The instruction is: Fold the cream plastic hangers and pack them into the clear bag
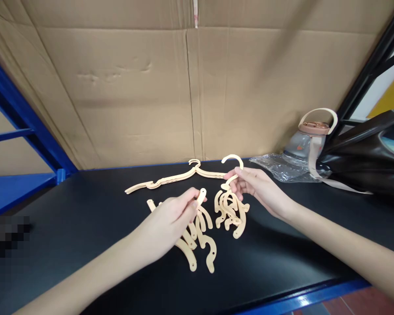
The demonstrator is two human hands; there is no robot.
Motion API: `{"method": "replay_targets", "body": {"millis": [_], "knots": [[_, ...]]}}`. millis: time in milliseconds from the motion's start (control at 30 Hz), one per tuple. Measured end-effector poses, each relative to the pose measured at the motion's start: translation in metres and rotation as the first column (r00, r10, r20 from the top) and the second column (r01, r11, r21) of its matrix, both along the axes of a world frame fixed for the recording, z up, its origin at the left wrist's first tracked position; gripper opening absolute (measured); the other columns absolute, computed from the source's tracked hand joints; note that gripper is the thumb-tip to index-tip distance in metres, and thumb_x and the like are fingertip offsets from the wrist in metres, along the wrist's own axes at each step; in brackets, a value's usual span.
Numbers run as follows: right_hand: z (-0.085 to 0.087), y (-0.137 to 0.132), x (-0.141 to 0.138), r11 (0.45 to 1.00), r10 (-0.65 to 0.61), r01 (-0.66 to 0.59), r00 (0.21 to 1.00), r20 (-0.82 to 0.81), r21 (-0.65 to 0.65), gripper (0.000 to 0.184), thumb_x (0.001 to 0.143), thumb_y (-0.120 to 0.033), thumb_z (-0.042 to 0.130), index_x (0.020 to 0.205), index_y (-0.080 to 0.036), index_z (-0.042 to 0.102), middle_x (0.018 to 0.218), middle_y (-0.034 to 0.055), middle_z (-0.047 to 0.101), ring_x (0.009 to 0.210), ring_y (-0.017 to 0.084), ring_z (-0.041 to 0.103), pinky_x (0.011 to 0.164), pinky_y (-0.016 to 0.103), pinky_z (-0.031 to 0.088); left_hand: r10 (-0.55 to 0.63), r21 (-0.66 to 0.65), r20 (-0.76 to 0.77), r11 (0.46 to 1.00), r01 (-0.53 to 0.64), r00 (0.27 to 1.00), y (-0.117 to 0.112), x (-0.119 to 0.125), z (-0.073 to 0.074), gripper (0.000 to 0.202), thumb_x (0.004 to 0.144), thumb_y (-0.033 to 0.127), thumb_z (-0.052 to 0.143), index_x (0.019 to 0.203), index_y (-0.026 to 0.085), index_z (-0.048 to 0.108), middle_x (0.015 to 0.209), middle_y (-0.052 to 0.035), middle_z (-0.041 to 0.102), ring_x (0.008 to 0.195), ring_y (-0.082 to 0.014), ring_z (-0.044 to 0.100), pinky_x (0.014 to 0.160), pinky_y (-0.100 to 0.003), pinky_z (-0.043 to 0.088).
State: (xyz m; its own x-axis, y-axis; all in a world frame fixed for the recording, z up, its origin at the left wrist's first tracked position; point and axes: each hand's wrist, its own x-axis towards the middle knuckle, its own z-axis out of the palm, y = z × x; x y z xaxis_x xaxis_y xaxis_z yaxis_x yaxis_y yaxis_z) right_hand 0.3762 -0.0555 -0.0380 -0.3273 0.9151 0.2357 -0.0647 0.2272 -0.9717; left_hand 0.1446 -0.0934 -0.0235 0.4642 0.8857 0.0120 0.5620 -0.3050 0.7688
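Both your hands are closed on cream plastic pieces above a black tabletop [85, 267]. Your left hand [177, 210] pinches a strip [202, 196] between thumb and fingers, its end with a small hole pointing up. Your right hand [251, 181] grasps a hook [241, 162] by its lower part, the open curve rising above your fingers.

Under and just beyond your left hand lies a spread of curved arms [188, 253], partly hidden by that hand. Just below your right hand sits a heap of smaller curved pieces [239, 225], tangled over one another. Behind both groups, near the cardboard wall [134, 96], lies a hanger [177, 177] with its hook toward the wall; your right hand covers its right end.

Off to your right, a clear bottle [298, 144] with a carrying handle stands by a crumpled plastic bag [271, 167], and a black bag [357, 148] rests beside them.
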Motion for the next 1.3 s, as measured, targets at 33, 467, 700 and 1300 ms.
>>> {"method": "replay_targets", "body": {"millis": [33, 467, 700, 1300], "knots": [[-0.001, -0.003, -0.001, 1.000, -0.003, 0.003, 1.000, 0.028, 0.029, 0.036, 0.092, -0.045, 0.048, 0.090, -0.014, 0.065, 0.066, 0.0004, 0.057, 0.053, 0.009, 0.051, 0.052, 0.023, 0.044, 0.014, 0.000, -0.017, 1.000, -0.014, 1.000, -0.003, 0.000, -0.002, 0.031, 0.095, 0.046, 0.031, 0.085, 0.022, 0.049, 0.064, 0.0053, 0.040, 0.056, -0.0106, 0.038, 0.051, -0.021, 0.035], [-0.006, -0.040, -0.011, 0.807, -0.182, -0.018, 0.943, 0.278, 0.590, 0.021, 0.093, -0.022, 0.054, 0.107, -0.024, 0.069, 0.093, 0.0020, 0.069, 0.086, 0.014, 0.063, 0.077, 0.026, 0.049, -0.066, -0.218, 0.251, 0.968, 0.123, 0.966, -0.004, 0.001, 0.001, 0.041, 0.093, 0.054, 0.032, 0.085, 0.019, 0.052, 0.051, 0.0095, 0.022, 0.042, -0.0070, 0.021, 0.039, -0.018, 0.019], [-0.008, -0.043, -0.008, 0.637, -0.302, 0.052, 0.935, 0.187, 0.769, 0.026, 0.090, -0.011, 0.055, 0.110, -0.020, 0.068, 0.106, 0.0040, 0.071, 0.097, 0.014, 0.066, 0.085, 0.025, 0.053, -0.063, 0.125, -0.151, 0.989, 0.082, 0.987, -0.017, 0.005, -0.011, 0.030, 0.099, 0.039, 0.025, 0.082, 0.022, 0.043, 0.075, 0.0036, 0.059, 0.066, -0.0129, 0.055, 0.064, -0.027, 0.040], [-0.006, -0.046, -0.010, -0.043, -0.477, -0.357, 0.828, 0.295, 0.933, 0.018, 0.082, -0.010, 0.066, 0.098, -0.003, 0.068, 0.102, 0.0157, 0.072, 0.107, 0.022, 0.064, 0.096, 0.030, 0.053, -0.060, 0.230, -0.249, 0.966, 0.119, 0.967, -0.021, 0.008, -0.012, 0.024, 0.099, 0.033, 0.023, 0.079, 0.023, 0.034, 0.074, 0.0018, 0.052, 0.064, -0.0154, 0.049, 0.058, -0.028, 0.034]]}}
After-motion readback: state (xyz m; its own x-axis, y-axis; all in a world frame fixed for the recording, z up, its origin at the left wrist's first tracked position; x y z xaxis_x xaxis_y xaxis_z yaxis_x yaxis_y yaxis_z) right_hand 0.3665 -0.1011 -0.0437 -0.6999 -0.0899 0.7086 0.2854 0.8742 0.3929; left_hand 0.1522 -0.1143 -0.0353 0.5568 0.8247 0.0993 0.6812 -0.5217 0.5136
